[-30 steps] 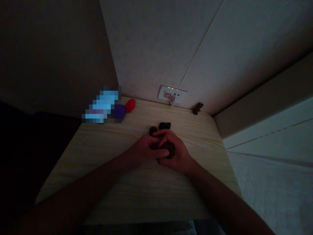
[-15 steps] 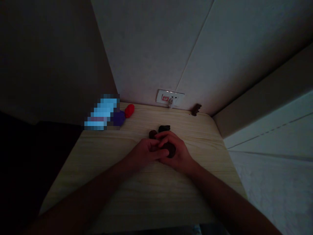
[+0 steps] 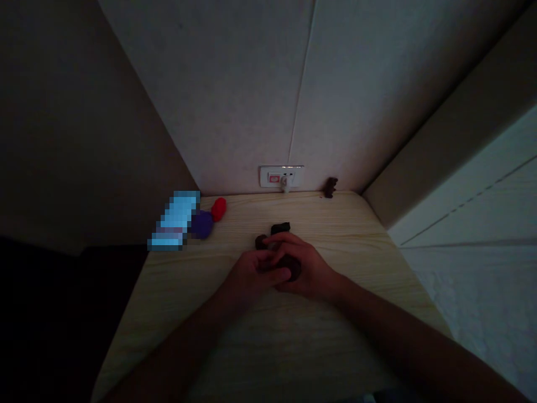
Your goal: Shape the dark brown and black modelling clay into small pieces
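Observation:
Low over the middle of the wooden tabletop [image 3: 268, 347], my two hands meet around a dark brown lump of modelling clay [image 3: 295, 268]. My right hand [image 3: 312, 271] curls around its far and right sides. From the left, my left hand [image 3: 251, 277] presses its thumb against the lump, while its other fingers are partly tucked behind. A smaller brown clay ball [image 3: 260, 242] lies just beyond the fingers, partly covered by them. Next to it rests a black clay piece [image 3: 280, 228], close to my right fingertips.
Purple clay [image 3: 202, 225] and a red clay piece [image 3: 218, 209] lie at the back left, beside a bright, pixelated phone-like screen [image 3: 176, 218]. A small dark brown shaped piece [image 3: 331, 187] stands against the wall at the back right. A socket plate [image 3: 281, 176] holds a plug.
The camera's view has shifted and turned slightly, so the tabletop sits lower in it. Both hands remain together on the brown lump, with barely any finger movement.

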Demonstrator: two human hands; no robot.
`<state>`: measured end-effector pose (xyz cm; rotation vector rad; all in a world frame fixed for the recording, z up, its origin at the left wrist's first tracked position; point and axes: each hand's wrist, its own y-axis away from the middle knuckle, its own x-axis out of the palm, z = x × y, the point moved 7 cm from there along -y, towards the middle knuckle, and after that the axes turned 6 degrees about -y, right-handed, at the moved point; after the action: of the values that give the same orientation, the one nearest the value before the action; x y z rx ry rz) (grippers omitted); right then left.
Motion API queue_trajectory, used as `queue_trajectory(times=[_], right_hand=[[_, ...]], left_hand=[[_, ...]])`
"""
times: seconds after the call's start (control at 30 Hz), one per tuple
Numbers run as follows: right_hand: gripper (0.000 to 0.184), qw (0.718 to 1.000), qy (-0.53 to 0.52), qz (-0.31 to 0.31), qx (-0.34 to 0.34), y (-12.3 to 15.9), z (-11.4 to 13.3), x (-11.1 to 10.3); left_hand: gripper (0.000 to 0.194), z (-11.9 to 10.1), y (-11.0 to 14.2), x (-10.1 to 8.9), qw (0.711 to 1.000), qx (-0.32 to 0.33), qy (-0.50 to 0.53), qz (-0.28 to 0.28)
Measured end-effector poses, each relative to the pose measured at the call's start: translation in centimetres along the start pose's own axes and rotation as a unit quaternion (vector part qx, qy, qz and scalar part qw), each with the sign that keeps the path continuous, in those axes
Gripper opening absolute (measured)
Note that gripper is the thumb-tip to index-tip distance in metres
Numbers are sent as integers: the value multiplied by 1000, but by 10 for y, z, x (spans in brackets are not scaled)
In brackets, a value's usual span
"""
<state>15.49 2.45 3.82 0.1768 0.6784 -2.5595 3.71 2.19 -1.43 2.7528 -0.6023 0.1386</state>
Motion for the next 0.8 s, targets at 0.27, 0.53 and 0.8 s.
queue_trajectory(times=[0.27,0.53,0.8], right_hand=[[39,999,38,31,-22,-3,7,0],[30,998,-38,47,5,-3,3,4],[41,1000,-19,7,5,-4,2,1]], left_hand=[[29,-4,2,-7,999,0,-17,-48],[31,-2,3,-4,999,-9,-36,7],[26,-2,3,1,1000,-13,2,-3]])
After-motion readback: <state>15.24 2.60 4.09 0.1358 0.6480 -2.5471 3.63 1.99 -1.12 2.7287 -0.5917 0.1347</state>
